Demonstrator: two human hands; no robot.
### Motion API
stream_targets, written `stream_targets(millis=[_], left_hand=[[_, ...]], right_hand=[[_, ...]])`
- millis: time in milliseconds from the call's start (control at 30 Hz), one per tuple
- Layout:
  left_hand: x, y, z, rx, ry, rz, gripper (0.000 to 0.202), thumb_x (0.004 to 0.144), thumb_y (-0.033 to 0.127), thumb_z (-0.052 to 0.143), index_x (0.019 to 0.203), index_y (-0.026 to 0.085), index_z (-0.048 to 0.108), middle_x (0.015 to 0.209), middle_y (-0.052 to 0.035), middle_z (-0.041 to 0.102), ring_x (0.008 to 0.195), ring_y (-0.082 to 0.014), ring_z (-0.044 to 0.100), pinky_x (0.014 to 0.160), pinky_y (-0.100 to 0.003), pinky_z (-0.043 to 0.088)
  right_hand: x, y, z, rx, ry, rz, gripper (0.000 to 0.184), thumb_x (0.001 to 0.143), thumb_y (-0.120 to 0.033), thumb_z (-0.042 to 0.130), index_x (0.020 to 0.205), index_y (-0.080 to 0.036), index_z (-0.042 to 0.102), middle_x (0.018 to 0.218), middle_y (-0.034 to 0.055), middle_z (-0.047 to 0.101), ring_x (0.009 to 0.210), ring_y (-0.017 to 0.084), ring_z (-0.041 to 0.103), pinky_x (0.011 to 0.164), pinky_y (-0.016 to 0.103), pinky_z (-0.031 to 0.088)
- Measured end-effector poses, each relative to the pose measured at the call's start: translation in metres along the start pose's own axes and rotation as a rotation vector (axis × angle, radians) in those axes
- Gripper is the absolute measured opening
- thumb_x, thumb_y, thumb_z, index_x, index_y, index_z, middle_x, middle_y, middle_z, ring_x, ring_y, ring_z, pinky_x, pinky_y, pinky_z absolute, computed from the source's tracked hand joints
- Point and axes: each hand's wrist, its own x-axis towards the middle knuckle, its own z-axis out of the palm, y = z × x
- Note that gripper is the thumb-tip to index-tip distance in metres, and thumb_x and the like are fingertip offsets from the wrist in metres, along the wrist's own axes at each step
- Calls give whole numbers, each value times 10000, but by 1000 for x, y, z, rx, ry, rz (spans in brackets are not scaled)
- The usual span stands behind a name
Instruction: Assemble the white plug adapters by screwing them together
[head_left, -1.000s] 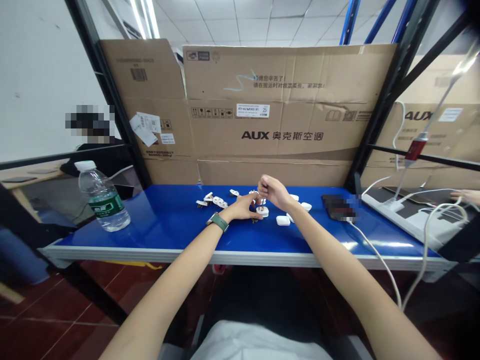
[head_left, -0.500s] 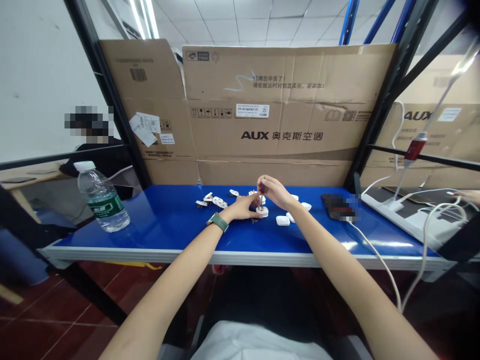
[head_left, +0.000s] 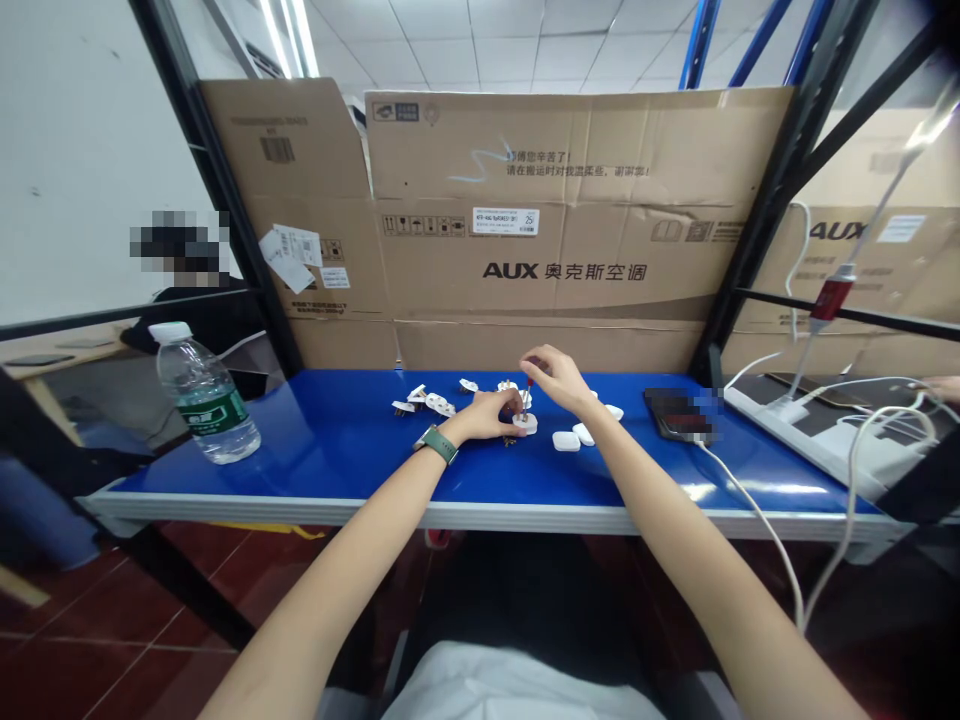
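Note:
My left hand (head_left: pixel 491 414) rests on the blue tabletop, its fingers closed on the side of a small white plastic piece (head_left: pixel 527 426). Above it, my right hand (head_left: pixel 556 377) pinches the red handle of a thin screwdriver (head_left: pixel 529 385). The screwdriver stands nearly upright, with its shaft coming down to the top of the white piece; the exact contact is too small to make out. Small brassy bits (head_left: pixel 510 440) lie by my left fingertips. Just to the right are several white rounded covers (head_left: pixel 566 441), some partly behind my right forearm.
Several white parts with metal pins (head_left: pixel 439 404) lie left of my hands. A water bottle (head_left: pixel 206 395) stands at the table's left end. On the right are a phone (head_left: pixel 677 415) with a cable and a white power strip (head_left: pixel 795 440). Cardboard (head_left: pixel 562 330) walls the back. A person sits beyond, left.
My right hand has lifted its fingers slightly and shifted a little right, so the screwdriver's red handle now shows. My left hand stays in place on the white piece.

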Motion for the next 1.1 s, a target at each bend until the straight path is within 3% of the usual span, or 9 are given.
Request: stream_targets(millis=[67, 167, 267, 333, 467, 533, 733, 933, 1100], left_hand=[[0, -1, 0, 0, -1, -1, 419, 770, 460, 841, 1006, 220, 591, 1014, -19, 716, 940, -223, 681, 851, -324, 486], [0, -1, 1, -7, -1, 2, 419, 784, 483, 825, 1017, 225, 589, 1021, -18, 716, 946, -223, 683, 859, -326, 489], [0, -1, 1, -9, -1, 5, 422, 791, 498, 815, 1024, 229, 588, 1020, -14, 720, 955, -225, 687, 870, -327, 491], [0, -1, 1, 0, 1, 3, 424, 789, 503, 816, 1019, 227, 589, 1011, -14, 722, 952, -227, 688, 865, -326, 492], [0, 0, 0, 0, -1, 11, 412, 793, 499, 813, 1008, 223, 595, 1026, -20, 720, 949, -221, 686, 860, -322, 495], [-1, 0, 0, -2, -9, 10, 404, 799, 493, 808, 1014, 222, 599, 1038, -23, 720, 957, -220, 687, 865, -320, 499], [-1, 3, -1, 35, -11, -19, 404, 804, 493, 799, 1037, 222, 611, 1060, -27, 728, 987, -237, 689, 881, -328, 493], [0, 0, 0, 19, -1, 3, 404, 794, 494, 811, 1005, 222, 600, 1014, -21, 725, 942, -226, 692, 850, -322, 498], [0, -1, 0, 37, 9, 19, 378, 811, 491, 798, 999, 224, 608, 1012, -17, 722, 951, -223, 690, 859, -321, 497]], right_hand=[[-1, -1, -1, 38, -66, 3, 222, 934, -277, 581, 1053, -218, 759, 947, 55, 719, 757, 180, 635, 738, 321, 498], [-1, -3, -2, 26, -149, 11, 335, 941, -273, 572, 1243, -222, 709, 853, 28, 719, 723, 180, 644, 730, 319, 506], [-1, -3, -2, -93, -117, -39, 237, 919, -314, 645, 1094, -206, 762, 832, 33, 701, 674, 163, 610, 717, 314, 503], [0, -1, -2, -126, -96, -51, 207, 919, -338, 651, 987, -190, 779, 920, 66, 712, 698, 165, 618, 727, 323, 519], [-1, 1, -2, 68, -189, -6, 351, 964, -323, 546, 1237, -205, 731, 1114, 99, 743, 858, 201, 692, 811, 362, 566], [-1, 0, -2, 157, -241, 17, 398, 963, -331, 546, 1311, -207, 696, 1079, 88, 766, 878, 206, 706, 817, 361, 571], [-2, -9, 1, -57, -174, 0, 286, 875, -414, 715, 1037, -183, 769, 730, 14, 702, 677, 172, 621, 678, 289, 502], [-3, -1, 0, 68, -211, 6, 347, 973, -329, 520, 1232, -193, 706, 1120, 80, 747, 876, 186, 697, 830, 327, 554], [0, 0, 1, 137, -248, 14, 302, 905, -295, 605, 1162, -187, 722, 901, 47, 759, 782, 188, 691, 771, 320, 559]])
